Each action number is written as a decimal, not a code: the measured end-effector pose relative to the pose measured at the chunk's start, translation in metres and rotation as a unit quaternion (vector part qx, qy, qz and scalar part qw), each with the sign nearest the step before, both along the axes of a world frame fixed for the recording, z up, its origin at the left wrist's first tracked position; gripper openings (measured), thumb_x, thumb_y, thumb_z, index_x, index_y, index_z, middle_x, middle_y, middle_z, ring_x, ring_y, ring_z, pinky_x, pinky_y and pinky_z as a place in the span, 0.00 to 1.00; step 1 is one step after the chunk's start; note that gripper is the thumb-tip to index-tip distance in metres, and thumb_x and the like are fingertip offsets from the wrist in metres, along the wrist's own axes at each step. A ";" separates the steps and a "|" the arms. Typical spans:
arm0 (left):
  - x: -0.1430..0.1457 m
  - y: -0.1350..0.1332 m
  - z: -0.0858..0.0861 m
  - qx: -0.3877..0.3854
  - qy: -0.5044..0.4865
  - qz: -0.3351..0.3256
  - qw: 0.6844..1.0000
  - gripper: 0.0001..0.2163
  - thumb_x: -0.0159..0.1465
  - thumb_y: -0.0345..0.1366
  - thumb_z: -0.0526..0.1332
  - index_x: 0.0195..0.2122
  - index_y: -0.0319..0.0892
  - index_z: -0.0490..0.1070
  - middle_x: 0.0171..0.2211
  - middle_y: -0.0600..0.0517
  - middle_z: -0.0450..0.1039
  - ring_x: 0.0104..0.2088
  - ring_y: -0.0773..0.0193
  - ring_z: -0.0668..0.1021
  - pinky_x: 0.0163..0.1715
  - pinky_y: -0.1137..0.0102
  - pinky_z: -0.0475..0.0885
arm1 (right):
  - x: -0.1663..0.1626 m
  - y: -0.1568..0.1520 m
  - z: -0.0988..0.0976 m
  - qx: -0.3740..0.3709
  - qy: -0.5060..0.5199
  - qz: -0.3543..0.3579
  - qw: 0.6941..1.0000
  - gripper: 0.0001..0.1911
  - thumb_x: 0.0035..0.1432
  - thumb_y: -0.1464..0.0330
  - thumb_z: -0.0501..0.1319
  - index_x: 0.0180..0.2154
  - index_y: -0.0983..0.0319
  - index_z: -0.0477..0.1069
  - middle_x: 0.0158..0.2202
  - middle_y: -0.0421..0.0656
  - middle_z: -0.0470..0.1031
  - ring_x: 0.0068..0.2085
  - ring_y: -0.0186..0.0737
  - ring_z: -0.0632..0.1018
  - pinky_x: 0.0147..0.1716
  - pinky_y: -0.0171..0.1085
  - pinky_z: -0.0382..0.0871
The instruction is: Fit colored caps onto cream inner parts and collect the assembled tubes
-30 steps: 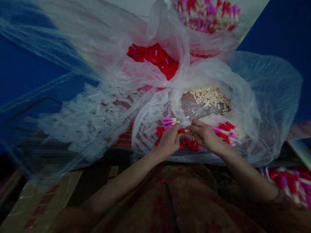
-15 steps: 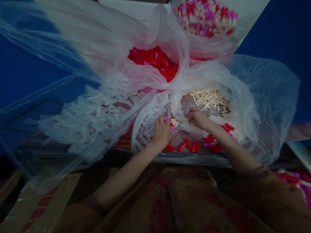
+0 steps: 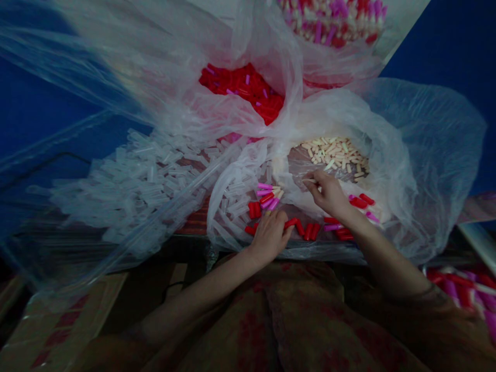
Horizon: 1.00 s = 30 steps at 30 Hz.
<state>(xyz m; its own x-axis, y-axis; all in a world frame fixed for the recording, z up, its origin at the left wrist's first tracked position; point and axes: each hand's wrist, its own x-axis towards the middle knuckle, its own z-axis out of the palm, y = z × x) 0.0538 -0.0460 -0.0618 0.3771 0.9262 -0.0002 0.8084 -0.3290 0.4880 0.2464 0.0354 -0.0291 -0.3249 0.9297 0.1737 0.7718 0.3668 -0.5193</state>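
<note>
My left hand [image 3: 271, 232] is low over the work surface, its thumb and fingers closed around the end of a short red plastic tube [image 3: 290, 223]. Just beyond it lies a small fan of pink and red tubes with cream tips [image 3: 272, 196]. Loose red tubes [image 3: 310, 231] lie to its right. My right hand [image 3: 328, 194] pinches a thin cream-coloured stick [image 3: 309, 180] between thumb and fingertips. That hand is in front of a heap of small cream pieces [image 3: 337, 153] on the plastic sheet.
Clear plastic tubes [image 3: 139, 181] are heaped at the left. A plastic bag [image 3: 232, 116] of red pieces [image 3: 248, 88] lies behind the hands. At the back stands a container full of pink, red and cream pieces [image 3: 333, 23]. A cardboard box [image 3: 70, 320] is at lower left.
My left hand has come away from the cream-tipped fan, moving toward me and right onto a red tube. My right hand has shifted slightly right, and a cream stick now shows in its pinch.
</note>
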 end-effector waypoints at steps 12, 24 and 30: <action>-0.001 0.023 0.014 -0.227 -0.526 0.086 0.815 0.12 0.56 0.41 0.64 0.33 0.40 0.64 0.28 0.55 0.70 0.28 0.69 0.73 0.33 0.73 0.68 | -0.017 -0.049 -0.013 -0.129 0.289 0.061 0.947 0.14 0.62 0.58 0.58 0.36 0.62 0.72 0.32 0.43 0.73 0.34 0.37 0.74 0.36 0.36 0.68; -0.008 0.017 0.006 -0.077 -0.387 0.029 0.918 0.05 0.64 0.34 0.55 0.39 0.40 0.65 0.34 0.51 0.71 0.36 0.63 0.74 0.38 0.69 0.68 | -0.016 -0.042 0.013 -0.009 0.194 0.109 0.975 0.10 0.64 0.66 0.58 0.38 0.61 0.78 0.32 0.44 0.74 0.35 0.38 0.75 0.34 0.35 0.66; -0.012 0.011 0.017 -0.050 -0.343 0.023 0.938 0.04 0.66 0.33 0.53 0.39 0.41 0.65 0.31 0.52 0.70 0.32 0.64 0.74 0.34 0.71 0.67 | -0.011 -0.042 0.022 0.000 0.149 0.169 0.974 0.10 0.64 0.70 0.57 0.39 0.63 0.78 0.30 0.43 0.70 0.32 0.36 0.73 0.31 0.34 0.64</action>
